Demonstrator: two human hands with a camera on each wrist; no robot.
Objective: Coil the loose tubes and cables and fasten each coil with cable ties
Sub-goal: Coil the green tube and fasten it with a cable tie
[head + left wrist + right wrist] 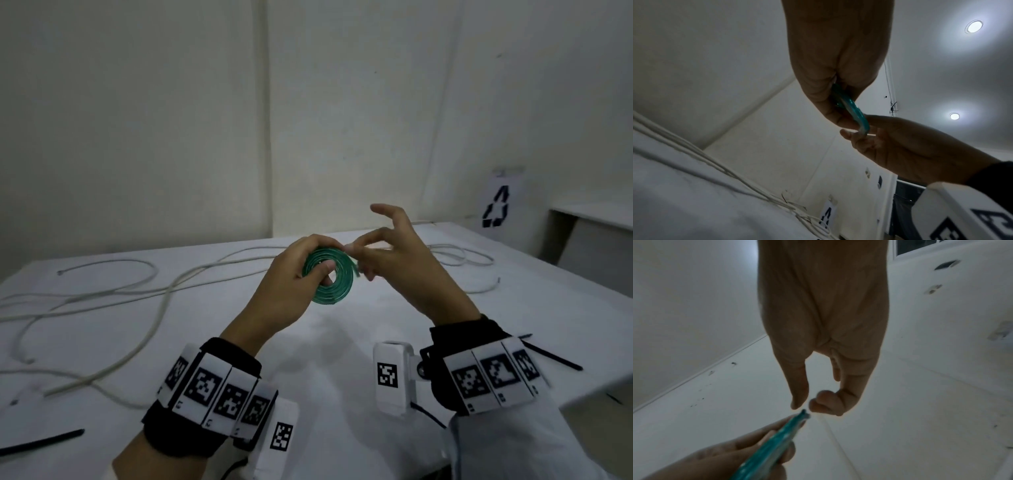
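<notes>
Above the table [325,342], left hand [291,284] gripping green coil [330,279], right hand [400,260] seemingly empty-fingered, no legible writing

Seen from under the wrist, the left hand [836,61] is pinching the teal coil [851,107] edge-on between thumb and fingers, while the right hand [906,149] is reaching in from the lower right, its fingertips [846,134] touching the coil's lower end. White cables [701,155] are trailing across the white table [684,203] below, and two ceiling lights [974,26] are glowing overhead.
</notes>
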